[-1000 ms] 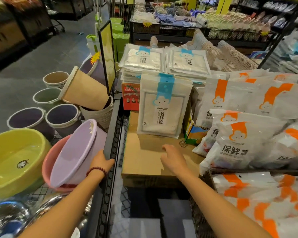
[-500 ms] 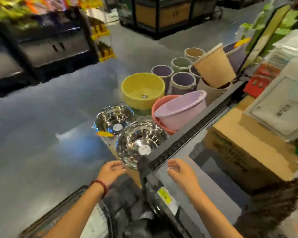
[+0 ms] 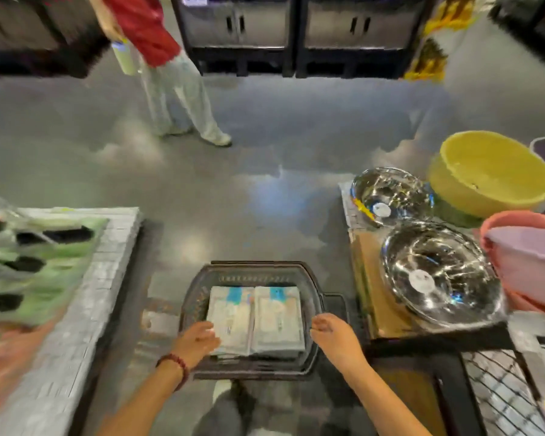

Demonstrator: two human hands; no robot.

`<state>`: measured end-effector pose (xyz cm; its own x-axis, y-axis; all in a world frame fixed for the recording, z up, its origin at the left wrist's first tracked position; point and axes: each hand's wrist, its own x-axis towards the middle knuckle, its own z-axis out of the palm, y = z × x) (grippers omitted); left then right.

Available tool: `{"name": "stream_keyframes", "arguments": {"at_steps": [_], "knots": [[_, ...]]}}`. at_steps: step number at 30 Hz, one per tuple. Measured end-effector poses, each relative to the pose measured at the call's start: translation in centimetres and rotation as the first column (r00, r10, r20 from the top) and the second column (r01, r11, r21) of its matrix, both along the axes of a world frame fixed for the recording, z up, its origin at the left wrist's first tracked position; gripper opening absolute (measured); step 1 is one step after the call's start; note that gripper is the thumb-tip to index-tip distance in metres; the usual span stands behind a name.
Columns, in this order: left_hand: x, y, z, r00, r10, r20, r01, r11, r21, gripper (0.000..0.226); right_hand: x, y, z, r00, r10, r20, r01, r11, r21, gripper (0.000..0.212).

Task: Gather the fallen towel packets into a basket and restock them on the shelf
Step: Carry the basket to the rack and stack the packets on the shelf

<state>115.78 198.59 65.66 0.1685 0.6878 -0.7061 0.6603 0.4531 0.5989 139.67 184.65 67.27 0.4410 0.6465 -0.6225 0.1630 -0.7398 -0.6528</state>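
A dark plastic basket stands on the floor right below me. Inside it lie two side-by-side stacks of pale towel packets with blue labels. My left hand, with a red bead bracelet at the wrist, reaches over the basket's left rim and touches the left stack with relaxed fingers. Hovering at the basket's right rim, my right hand has loosely curled fingers and holds nothing. The frame is blurred by motion.
On the right a display rack carries two steel bowls, a yellow basin and pink basins. A blurred low display is on the left. A person in a red top walks across the grey aisle floor beyond.
My view swung left and down from the shelf of packets to the basket on the floor. Both hands left the cardboard box and basin and came down to the basket.
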Motion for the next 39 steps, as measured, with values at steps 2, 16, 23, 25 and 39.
{"name": "stream_keyframes", "arguments": {"at_steps": [2, 16, 23, 25, 39], "knots": [[-2.7, 2.8, -1.6, 0.998, 0.066, 0.001, -0.066, 0.997, -0.032, 0.041, -2.5, 3.2, -2.4, 1.0, 0.019, -0.02, -0.02, 0.998, -0.065, 0.027], [-11.5, 14.3, -23.0, 0.979, 0.063, -0.196, -0.072, 0.997, -0.04, 0.045, -12.7, 15.5, -26.8, 0.986, 0.147, -0.08, -0.167, 0.889, -0.427, 0.021], [-11.3, 15.4, -34.8, 0.949, 0.057, -0.311, -0.03, 0.996, 0.088, 0.053, -10.8, 15.2, -38.7, 0.998, 0.05, 0.047, -0.026, 0.908, -0.417, 0.046], [-10.6, 15.1, -37.0, 0.939, 0.139, -0.316, -0.082, 0.979, 0.185, 0.045, -9.1, 15.1, -41.3, 0.979, 0.011, 0.202, 0.072, 0.913, -0.401, 0.044], [-10.1, 12.9, -41.9, 0.795, 0.309, -0.522, -0.003, 0.862, 0.506, 0.034, -5.0, 14.5, -49.2, 0.913, 0.014, 0.409, 0.249, 0.774, -0.582, 0.101]]}}
